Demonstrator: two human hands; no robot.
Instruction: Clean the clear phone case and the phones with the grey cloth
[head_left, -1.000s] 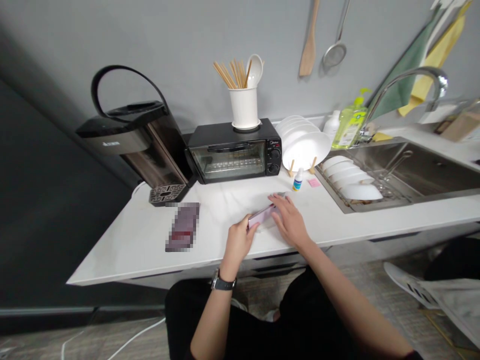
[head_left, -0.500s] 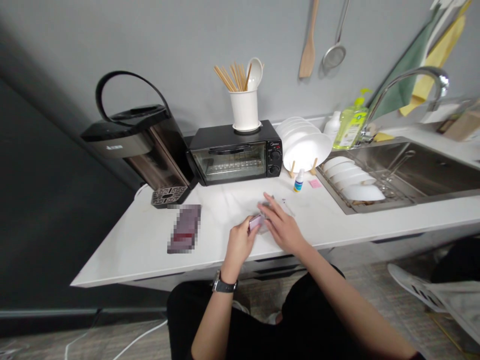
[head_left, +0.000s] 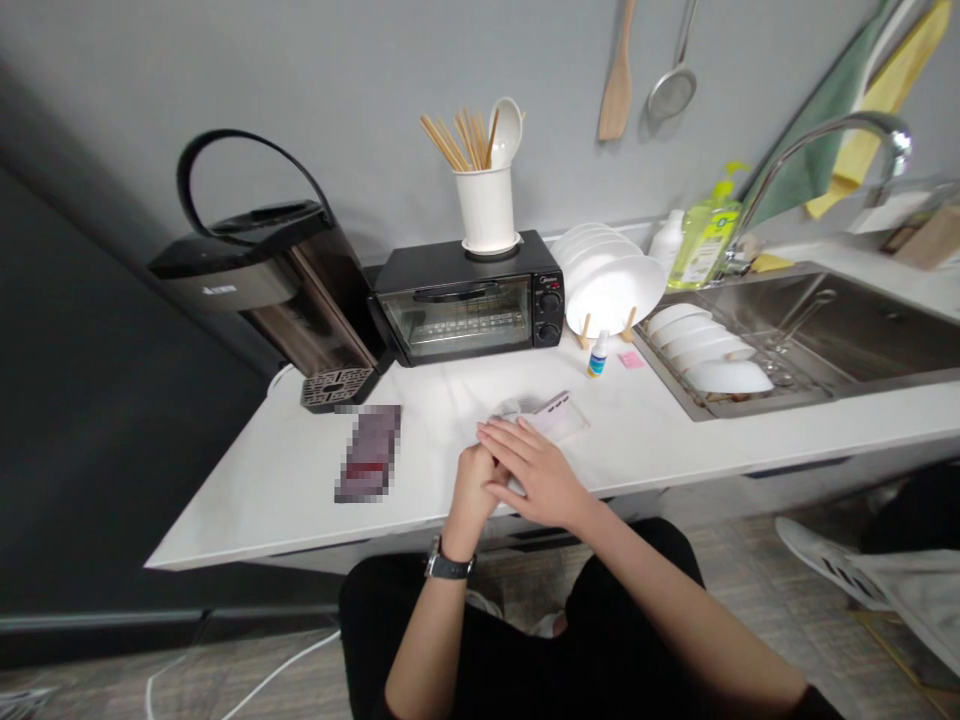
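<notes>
Resting straight-fingered across the curled left hand (head_left: 474,482), the right hand (head_left: 546,482) hides whatever that grip may hold.

This place is a kitchen: on the white surface (head_left: 255,500) stand a small oven (head_left: 466,318) and plates (head_left: 616,297), beside a metal sink (head_left: 892,345).

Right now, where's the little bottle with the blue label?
In the head view, the little bottle stands right of centre on the counter, in front of the white plates and just left of the pink square, beyond the right hand.
</notes>
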